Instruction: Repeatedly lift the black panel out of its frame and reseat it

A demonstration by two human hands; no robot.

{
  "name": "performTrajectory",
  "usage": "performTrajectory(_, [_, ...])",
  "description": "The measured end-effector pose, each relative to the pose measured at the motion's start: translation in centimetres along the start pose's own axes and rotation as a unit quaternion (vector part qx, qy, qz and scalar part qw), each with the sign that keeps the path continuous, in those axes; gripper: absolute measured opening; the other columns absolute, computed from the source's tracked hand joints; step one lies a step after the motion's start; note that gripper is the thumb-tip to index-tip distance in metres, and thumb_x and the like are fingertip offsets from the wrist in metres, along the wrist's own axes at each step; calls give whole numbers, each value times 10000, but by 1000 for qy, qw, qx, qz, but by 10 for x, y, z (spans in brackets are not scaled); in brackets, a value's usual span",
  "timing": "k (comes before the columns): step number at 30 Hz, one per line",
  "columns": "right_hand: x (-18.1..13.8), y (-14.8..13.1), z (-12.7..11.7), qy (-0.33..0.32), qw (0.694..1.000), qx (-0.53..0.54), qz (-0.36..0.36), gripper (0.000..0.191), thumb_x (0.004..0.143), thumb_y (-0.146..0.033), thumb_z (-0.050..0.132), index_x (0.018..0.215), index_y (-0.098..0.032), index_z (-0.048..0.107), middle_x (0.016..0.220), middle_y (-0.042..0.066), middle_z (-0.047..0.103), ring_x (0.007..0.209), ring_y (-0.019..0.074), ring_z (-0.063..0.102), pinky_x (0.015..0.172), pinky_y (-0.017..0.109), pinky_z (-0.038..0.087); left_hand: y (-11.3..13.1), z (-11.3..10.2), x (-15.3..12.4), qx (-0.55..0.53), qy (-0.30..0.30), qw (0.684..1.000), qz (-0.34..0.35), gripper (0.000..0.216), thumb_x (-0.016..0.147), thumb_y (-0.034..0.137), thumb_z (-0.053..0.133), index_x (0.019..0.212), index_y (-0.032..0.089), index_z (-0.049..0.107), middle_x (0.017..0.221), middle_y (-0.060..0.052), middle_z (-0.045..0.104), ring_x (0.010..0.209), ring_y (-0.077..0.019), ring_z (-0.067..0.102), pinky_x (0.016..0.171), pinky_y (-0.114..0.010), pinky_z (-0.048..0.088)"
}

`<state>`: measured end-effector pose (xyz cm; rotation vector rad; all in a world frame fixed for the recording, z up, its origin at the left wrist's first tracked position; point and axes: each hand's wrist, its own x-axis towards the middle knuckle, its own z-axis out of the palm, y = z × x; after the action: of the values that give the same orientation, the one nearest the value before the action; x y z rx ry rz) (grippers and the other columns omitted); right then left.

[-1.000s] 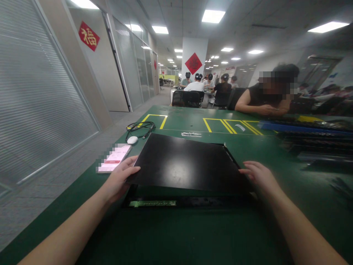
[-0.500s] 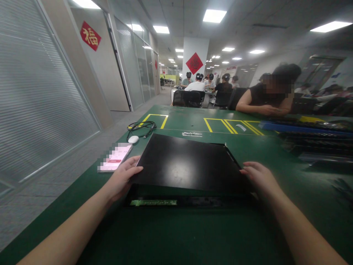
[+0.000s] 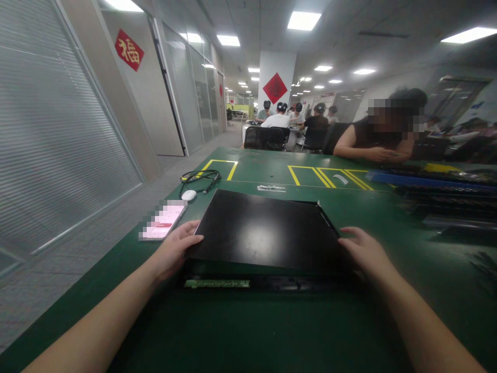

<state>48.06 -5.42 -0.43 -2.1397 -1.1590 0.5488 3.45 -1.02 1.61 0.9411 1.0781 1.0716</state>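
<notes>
A flat black screen panel (image 3: 252, 228) lies slightly skewed over a shallow black frame (image 3: 310, 284). The frame's near strip shows below the panel, with a narrow green circuit board (image 3: 217, 284) along it. My left hand (image 3: 176, 246) grips the panel's left edge, thumb on top and fingers partly hidden beneath. At the right edge, my right hand (image 3: 363, 249) pinches the panel between thumb and fingers. The far right corner of the frame sticks out past the panel. Whether the panel touches the frame all round, I cannot tell.
Left on the green table (image 3: 267, 331) are a phone (image 3: 163, 221), a white mouse (image 3: 189, 195) and a coiled black cable (image 3: 200, 178). Thin pale strips (image 3: 271, 188) lie behind the panel. Dark stacked parts (image 3: 446, 202) stand at right. A person (image 3: 361, 140) leans on the far edge.
The panel's near edge appears to have shifted very slightly; both hands keep their hold on it. Otherwise the view has only moved a little.
</notes>
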Motion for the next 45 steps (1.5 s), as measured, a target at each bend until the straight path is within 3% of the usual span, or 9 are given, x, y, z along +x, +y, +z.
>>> performTrajectory(8, [0,2,1,-7,1000,-19,-15,431,785,-354,587,1188,-219,660,942,72,785,829,239,715,717,325,497,-2,1,1,7,4,1000,-2,466,588,147,828,1019,153,652,940,-103,800,805,-262,767,636,-286,590])
performTrajectory(25, [-4,-3,-1,2,995,-76,-65,375,749,-382,565,1043,-224,736,860,64,786,799,259,709,699,346,490,-3,3,2,-11,10,1000,-2,493,556,91,821,1014,130,641,914,-113,803,758,-257,771,626,-291,604])
performTrajectory(36, [-4,-1,-1,-16,995,-82,-51,382,765,-414,552,1054,-237,729,859,47,779,737,242,693,637,333,486,-2,4,0,-15,9,1000,-8,534,549,90,838,1040,143,634,939,-109,807,786,-262,775,636,-290,604])
performTrajectory(45, [-5,-3,-2,-6,994,-84,-64,370,764,-402,553,1030,-226,741,901,51,784,814,245,699,715,342,486,-2,2,1,-11,3,1000,-6,524,554,92,841,1033,134,635,933,-123,803,800,-272,774,645,-294,606])
